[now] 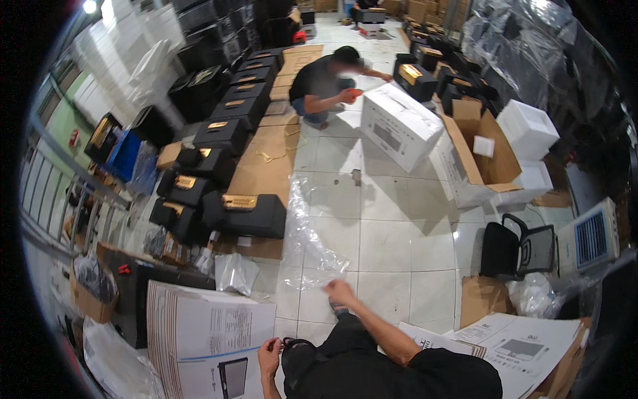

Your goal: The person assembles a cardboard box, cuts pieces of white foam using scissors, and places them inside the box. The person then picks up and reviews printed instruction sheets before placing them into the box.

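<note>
My right hand (340, 293) reaches forward over the tiled floor, thumb and fingers pinched at the near edge of a clear plastic sheet (311, 242). From there the crumpled sheet runs away across the tiles, beside the brown cardboard. My left hand (269, 350) is low and to the left, fingers curled, beside a stack of flattened white cartons (224, 319) with a blue line across it. Whether something thin is between those fingers is hidden.
A co-worker (324, 82) crouches ahead, holding an orange-red tool at a white carton (398, 127). Black speaker-like units (249, 214) line the cardboard at left. An open carton (478, 149), foam blocks (528, 127), an office chair (516, 249) and flat cartons (518, 344) are at right.
</note>
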`<state>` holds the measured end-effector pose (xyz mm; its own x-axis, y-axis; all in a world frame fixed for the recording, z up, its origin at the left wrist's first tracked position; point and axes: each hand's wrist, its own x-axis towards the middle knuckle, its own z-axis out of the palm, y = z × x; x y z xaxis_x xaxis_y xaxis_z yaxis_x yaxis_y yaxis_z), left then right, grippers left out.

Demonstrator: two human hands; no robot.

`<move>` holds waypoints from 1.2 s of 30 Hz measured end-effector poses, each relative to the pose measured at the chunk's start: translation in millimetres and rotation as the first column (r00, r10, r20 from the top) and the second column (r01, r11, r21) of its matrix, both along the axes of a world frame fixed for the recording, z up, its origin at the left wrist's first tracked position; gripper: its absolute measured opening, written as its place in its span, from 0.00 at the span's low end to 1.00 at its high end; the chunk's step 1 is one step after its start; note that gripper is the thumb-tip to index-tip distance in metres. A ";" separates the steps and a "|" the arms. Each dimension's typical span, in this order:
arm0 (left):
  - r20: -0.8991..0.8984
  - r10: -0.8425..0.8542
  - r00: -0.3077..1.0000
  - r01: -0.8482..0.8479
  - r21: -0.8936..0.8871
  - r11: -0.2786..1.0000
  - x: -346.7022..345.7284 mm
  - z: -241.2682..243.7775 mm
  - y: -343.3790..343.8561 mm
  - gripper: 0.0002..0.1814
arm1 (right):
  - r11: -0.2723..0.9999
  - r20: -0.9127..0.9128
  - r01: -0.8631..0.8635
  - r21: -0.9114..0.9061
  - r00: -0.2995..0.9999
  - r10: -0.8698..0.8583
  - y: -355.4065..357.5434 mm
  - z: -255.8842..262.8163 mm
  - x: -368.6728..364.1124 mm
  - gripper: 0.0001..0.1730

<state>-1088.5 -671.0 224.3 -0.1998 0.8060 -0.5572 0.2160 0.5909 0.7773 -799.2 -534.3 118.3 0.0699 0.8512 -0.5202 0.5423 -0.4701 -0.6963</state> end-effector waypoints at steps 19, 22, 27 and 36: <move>-0.536 0.366 0.760 -0.435 -0.002 0.900 -175.4 -37.1 -321.4 0.22 | 0.348 0.428 -0.931 -0.115 0.270 0.863 -85.6 1.4 -201.3 0.24; -0.556 0.379 0.739 -0.497 -0.070 0.865 -198.3 -28.0 -358.3 0.25 | 0.201 0.357 -0.979 -0.030 0.177 0.917 -116.8 15.8 -285.9 0.25; -0.585 0.494 0.643 -0.626 -0.031 0.779 -254.8 -24.2 -384.6 0.26 | -0.108 0.367 -0.992 0.059 -0.079 0.927 -134.2 25.6 -408.3 0.27; -0.444 0.792 0.420 -0.854 0.103 0.511 -271.9 -43.8 -411.6 0.27 | -0.296 0.539 -0.881 0.370 -0.056 0.841 -103.6 75.7 -668.3 0.21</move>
<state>-1360.3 -1082.6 180.5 -0.9437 0.0665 -0.3241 -0.1740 0.7334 0.6572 -1467.4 -637.8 194.1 -0.9982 0.0430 -0.0414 0.0562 0.9108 -0.4090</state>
